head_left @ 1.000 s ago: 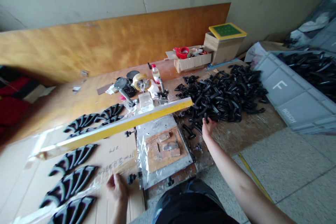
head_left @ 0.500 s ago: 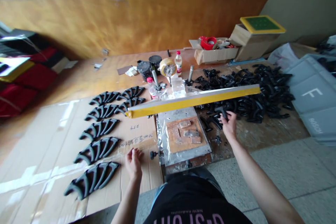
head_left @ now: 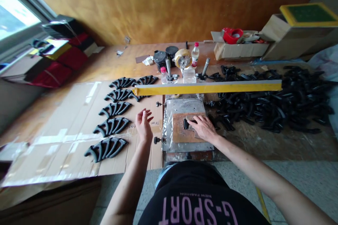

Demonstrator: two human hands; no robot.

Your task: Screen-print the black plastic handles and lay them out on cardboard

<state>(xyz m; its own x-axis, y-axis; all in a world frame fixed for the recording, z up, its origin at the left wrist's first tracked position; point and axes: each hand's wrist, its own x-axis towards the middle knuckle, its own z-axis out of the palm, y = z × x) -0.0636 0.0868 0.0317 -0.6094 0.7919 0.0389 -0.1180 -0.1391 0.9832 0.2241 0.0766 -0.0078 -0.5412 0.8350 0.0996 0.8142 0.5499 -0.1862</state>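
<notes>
My right hand [head_left: 202, 127] rests on the brown block of the metal fixture plate [head_left: 185, 126] and its fingers press a small black plastic part [head_left: 187, 123] onto it. My left hand [head_left: 144, 123] hovers open, fingers spread, over the cardboard sheet [head_left: 66, 130] just left of the plate. Above the plate a yellow-edged bar [head_left: 208, 87] stretches across. A big heap of black plastic parts [head_left: 274, 95] lies to the right. Several rows of black parts [head_left: 112, 126] lie in fan shapes on the cardboard.
Behind the plate stand a tape roll [head_left: 182, 58], a small bottle [head_left: 195, 53] and dark jars [head_left: 161, 59]. Cardboard boxes [head_left: 287, 35] sit at the back right, one with a red tape dispenser [head_left: 231, 35]. A wooden board [head_left: 169, 7] backs the bench. Red and black items [head_left: 60, 59] lie far left.
My right hand has come from the heap to the fixture plate with a small black part. My left hand rose off the cardboard and opened. The view has swung to the left.
</notes>
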